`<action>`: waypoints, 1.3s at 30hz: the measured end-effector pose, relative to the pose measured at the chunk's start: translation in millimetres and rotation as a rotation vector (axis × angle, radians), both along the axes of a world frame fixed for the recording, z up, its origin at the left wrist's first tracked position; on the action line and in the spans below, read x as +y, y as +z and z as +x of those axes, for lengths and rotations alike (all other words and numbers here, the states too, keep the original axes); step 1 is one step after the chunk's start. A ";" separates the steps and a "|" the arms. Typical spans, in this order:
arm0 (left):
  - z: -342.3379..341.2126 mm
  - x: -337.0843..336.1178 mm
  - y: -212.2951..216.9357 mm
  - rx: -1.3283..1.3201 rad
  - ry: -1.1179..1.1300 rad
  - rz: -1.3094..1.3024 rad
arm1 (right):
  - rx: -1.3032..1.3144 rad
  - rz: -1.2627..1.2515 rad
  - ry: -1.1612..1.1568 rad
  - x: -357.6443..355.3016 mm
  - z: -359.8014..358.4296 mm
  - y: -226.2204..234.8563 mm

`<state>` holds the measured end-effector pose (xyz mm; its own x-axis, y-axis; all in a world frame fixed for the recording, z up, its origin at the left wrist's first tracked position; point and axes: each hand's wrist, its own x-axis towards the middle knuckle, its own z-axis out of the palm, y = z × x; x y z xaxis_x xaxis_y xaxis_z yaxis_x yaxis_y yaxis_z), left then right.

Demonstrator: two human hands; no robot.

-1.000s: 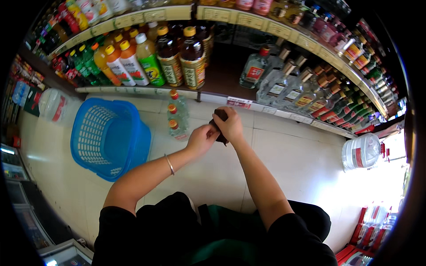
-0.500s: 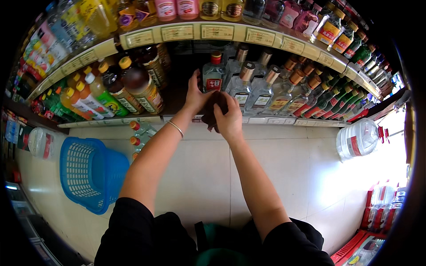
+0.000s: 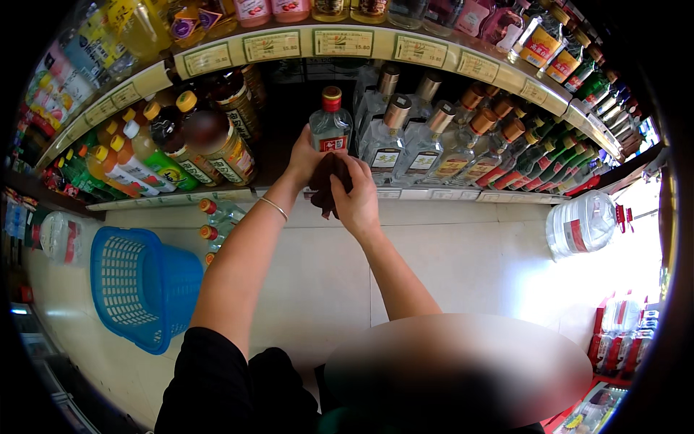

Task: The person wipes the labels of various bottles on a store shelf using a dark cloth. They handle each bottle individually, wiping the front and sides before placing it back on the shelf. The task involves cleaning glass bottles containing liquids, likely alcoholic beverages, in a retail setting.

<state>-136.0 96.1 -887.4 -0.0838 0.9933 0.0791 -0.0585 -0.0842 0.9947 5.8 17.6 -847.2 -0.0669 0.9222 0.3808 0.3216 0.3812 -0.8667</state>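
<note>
A clear flat-sided liquor bottle (image 3: pixel 331 129) with a red cap and a red label stands upright on the lower shelf. My left hand (image 3: pixel 302 160), a bracelet at its wrist, grips it from the left side, the thumb in front and the other fingers mostly hidden behind. Bunched against the bottle's lower front is a dark brown cloth (image 3: pixel 327 189). My right hand (image 3: pixel 356 197) is closed on that cloth, which hides the bottle's base. Just right of this bottle are clear bottles with metallic caps (image 3: pixel 385 145).
An upper shelf edge (image 3: pixel 343 42) with price tags runs above my hands. Large brown bottles (image 3: pixel 220 137) stand to the left. Several red-capped bottles (image 3: pixel 210 233) stand on the floor beside a blue basket (image 3: pixel 163 289). A big water jug (image 3: pixel 584 224) sits at right.
My left hand has closed in on the red-capped bottle, its fingers before spread beside it. My right hand has brought the brown cloth up against the bottle. The view has shifted slightly.
</note>
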 end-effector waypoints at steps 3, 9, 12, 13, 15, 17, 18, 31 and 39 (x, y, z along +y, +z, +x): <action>-11.8 -16.0 3.2 0.059 0.073 0.065 | 0.069 0.043 -0.048 -5.6 0.8 10.9; -6.7 -92.2 55.2 0.112 0.096 0.218 | 0.625 0.074 0.120 -29.4 17.0 70.2; 7.6 -119.1 66.5 0.004 0.088 0.230 | 0.290 0.244 0.200 -29.0 -0.4 89.5; 15.6 -124.7 63.5 -0.078 0.115 0.221 | 0.036 0.323 0.095 -31.5 -15.1 82.9; 22.8 -130.4 62.5 -0.187 0.150 0.185 | -0.147 0.425 -0.045 -40.6 -25.0 88.7; 28.2 -143.8 73.1 -0.193 0.091 0.164 | -0.184 0.343 -0.083 -41.3 -24.6 95.3; 29.7 -152.7 80.0 -0.196 0.061 0.153 | -0.156 0.308 -0.056 -40.6 -20.3 104.2; 26.0 -184.7 86.4 -0.398 -0.628 -0.181 | 0.980 -0.590 0.835 -27.4 38.2 101.1; 25.0 -160.5 94.7 -0.101 -0.049 -0.151 | -0.244 0.675 0.117 -44.9 -4.2 93.5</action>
